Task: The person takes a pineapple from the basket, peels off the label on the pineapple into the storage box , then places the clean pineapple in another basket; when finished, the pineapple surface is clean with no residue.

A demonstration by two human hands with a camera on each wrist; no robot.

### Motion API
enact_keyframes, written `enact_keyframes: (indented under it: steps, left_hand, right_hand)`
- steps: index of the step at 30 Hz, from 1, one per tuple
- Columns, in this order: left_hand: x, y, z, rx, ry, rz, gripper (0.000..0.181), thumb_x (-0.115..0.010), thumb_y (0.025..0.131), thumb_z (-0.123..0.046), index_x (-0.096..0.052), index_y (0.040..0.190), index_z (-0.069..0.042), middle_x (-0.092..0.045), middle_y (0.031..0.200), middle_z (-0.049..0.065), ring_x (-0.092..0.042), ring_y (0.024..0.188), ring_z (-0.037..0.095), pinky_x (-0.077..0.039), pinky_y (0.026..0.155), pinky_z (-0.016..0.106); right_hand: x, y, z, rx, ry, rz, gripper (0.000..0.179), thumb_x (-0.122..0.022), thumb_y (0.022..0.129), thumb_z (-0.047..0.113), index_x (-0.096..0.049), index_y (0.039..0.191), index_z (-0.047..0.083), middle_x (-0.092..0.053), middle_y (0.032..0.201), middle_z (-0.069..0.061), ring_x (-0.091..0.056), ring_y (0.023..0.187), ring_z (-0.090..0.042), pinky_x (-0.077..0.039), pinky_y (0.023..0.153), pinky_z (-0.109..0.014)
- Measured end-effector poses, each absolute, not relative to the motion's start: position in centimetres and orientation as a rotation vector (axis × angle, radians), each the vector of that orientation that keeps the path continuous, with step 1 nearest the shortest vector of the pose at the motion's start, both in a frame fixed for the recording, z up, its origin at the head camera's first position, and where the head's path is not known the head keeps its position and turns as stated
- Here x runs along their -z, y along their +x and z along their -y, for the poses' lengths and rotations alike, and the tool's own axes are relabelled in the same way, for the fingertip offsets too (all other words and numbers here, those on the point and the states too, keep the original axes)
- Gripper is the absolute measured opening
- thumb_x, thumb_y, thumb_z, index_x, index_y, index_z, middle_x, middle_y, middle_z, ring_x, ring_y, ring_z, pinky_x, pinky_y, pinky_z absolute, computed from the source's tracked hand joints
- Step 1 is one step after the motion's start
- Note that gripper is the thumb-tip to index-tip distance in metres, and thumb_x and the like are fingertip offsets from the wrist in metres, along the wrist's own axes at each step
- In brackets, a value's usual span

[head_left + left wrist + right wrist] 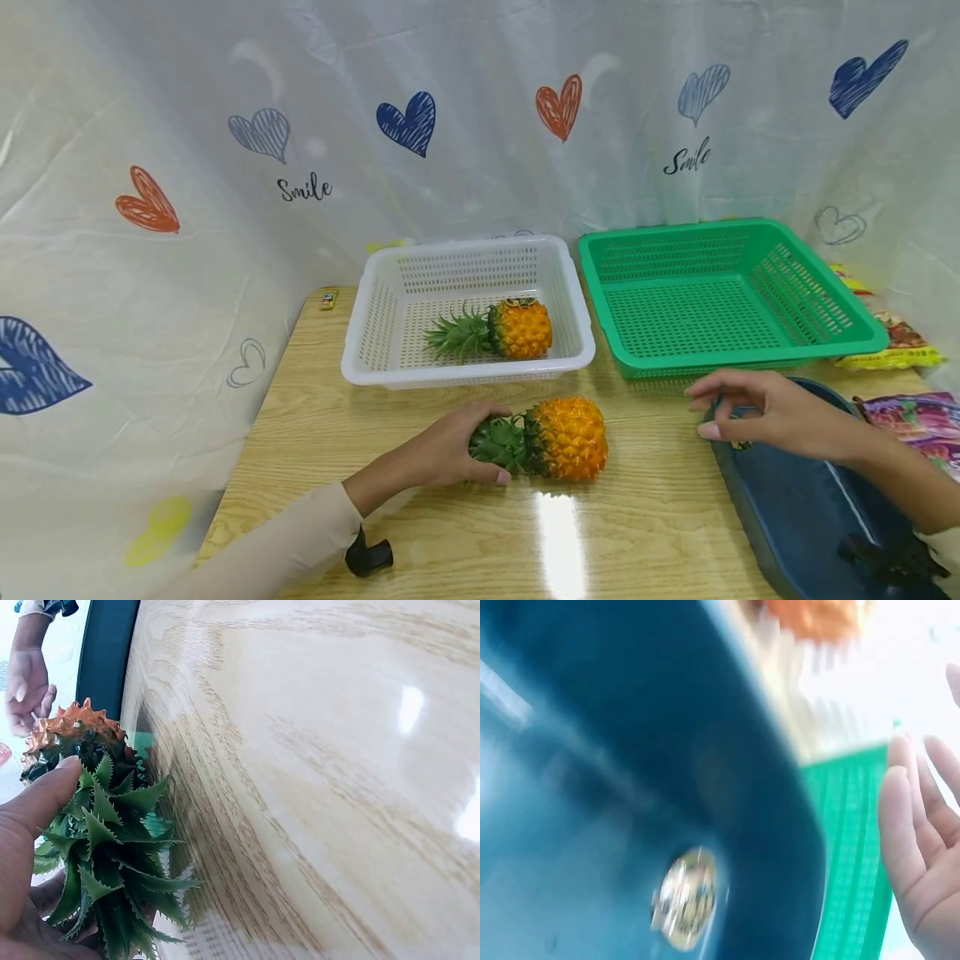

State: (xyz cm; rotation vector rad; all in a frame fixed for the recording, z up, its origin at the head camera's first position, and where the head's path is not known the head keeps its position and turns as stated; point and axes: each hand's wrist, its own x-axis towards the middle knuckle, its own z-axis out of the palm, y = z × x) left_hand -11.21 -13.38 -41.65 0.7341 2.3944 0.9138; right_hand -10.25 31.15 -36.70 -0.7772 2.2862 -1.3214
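Gripping pineapple [572, 440] by crown [501, 445], lower centre: left hand [448, 446]. Right hand [783, 414] relaxed, empty. Probably light, stiff; crown suits grasp.

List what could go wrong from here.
The left hand grips the pineapple by its leaves, so it may sag or twist if lifted. Their toothed edges might prick. A second pineapple lies in the white basket, so the two could knock together if this one goes there.
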Motion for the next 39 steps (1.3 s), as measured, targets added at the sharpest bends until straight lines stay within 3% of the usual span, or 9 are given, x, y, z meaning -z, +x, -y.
enact_keyframes:
  steps: [5, 12, 20, 27, 34, 36, 39]
  left_hand:
    - [41.6, -11.2, 13.4, -0.915, 0.725, -2.394, 0.086, -0.080, 0.082, -0.052, -0.040, 0.152, -0.022, -0.044, 0.152, 0.001, -0.048, 0.134, 0.024, -0.046, 0.103, 0.049]
    - [41.7, -11.2, 13.5, -0.911, 0.724, -2.393, 0.087, -0.079, 0.082, -0.053, -0.040, 0.153, -0.023, -0.042, 0.154, 0.000, -0.045, 0.139, 0.024, -0.043, 0.107, 0.051]
    - [41.7, -11.3, 13.4, -0.912, 0.728, -2.390, 0.087, -0.079, 0.082, -0.053, -0.039, 0.153, -0.022, -0.042, 0.154, 0.000, -0.046, 0.138, 0.024, -0.044, 0.105, 0.050]
    - [41.7, -11.3, 13.4, -0.915, 0.739, -2.391, 0.086, -0.079, 0.083, -0.052, -0.040, 0.152, -0.019, -0.043, 0.154, 0.003, -0.045, 0.138, 0.025, -0.044, 0.105, 0.051]
    - [41.7, -11.3, 13.4, -0.917, 0.737, -2.394, 0.085, -0.079, 0.083, -0.051, -0.041, 0.152, -0.019, -0.043, 0.154, 0.003, -0.045, 0.138, 0.026, -0.044, 0.105, 0.051]
    - [41.7, -11.3, 13.4, -0.919, 0.735, -2.395, 0.085, -0.079, 0.083, -0.052, -0.041, 0.152, -0.018, -0.043, 0.154, 0.003, -0.045, 0.139, 0.026, -0.043, 0.106, 0.051]
    - [41.7, -11.3, 13.4, -0.927, 0.732, -2.398, 0.085, -0.080, 0.083, -0.051, -0.041, 0.151, -0.018, -0.043, 0.154, 0.004, -0.043, 0.140, 0.027, -0.042, 0.108, 0.052]
  right_hand:
    - [36.6, -9.7, -27.7, 1.384, -0.802, -2.253, 0.036, -0.062, 0.098, 0.002, -0.056, 0.133, 0.007, -0.062, 0.121, 0.008, -0.064, 0.092, -0.015, -0.055, 0.067, -0.034]
    - [36.9, -9.4, -23.8, 1.335, -0.752, -2.301, 0.043, -0.069, 0.096, 0.013, -0.055, 0.136, 0.018, -0.055, 0.134, -0.009, -0.059, 0.109, -0.010, -0.055, 0.085, -0.032]
    - [38.4, -9.9, -20.7, 1.334, -0.699, -2.403, 0.063, -0.080, 0.087, 0.026, -0.049, 0.142, 0.017, -0.052, 0.141, -0.015, -0.054, 0.118, -0.036, -0.053, 0.087, -0.045]
    - [39.6, -10.4, -19.1, 1.272, -0.685, -2.460, 0.077, -0.086, 0.079, 0.035, -0.048, 0.144, 0.019, -0.049, 0.146, -0.012, -0.051, 0.124, -0.034, -0.046, 0.095, -0.055]
    - [39.8, -10.5, -17.7, 1.224, -0.693, -2.506, 0.088, -0.088, 0.073, 0.042, -0.046, 0.147, 0.020, -0.042, 0.150, -0.018, -0.043, 0.133, -0.048, -0.040, 0.096, -0.073]
    - [40.0, -10.5, -17.2, 1.224, -0.679, -2.510, 0.092, -0.089, 0.071, 0.044, -0.046, 0.148, 0.020, -0.042, 0.150, -0.018, -0.044, 0.132, -0.046, -0.042, 0.096, -0.070]
    - [40.1, -10.6, -16.5, 1.236, -0.677, -2.482, 0.094, -0.090, 0.070, 0.044, -0.045, 0.149, 0.021, -0.043, 0.149, -0.017, -0.051, 0.124, -0.040, -0.051, 0.092, -0.057]
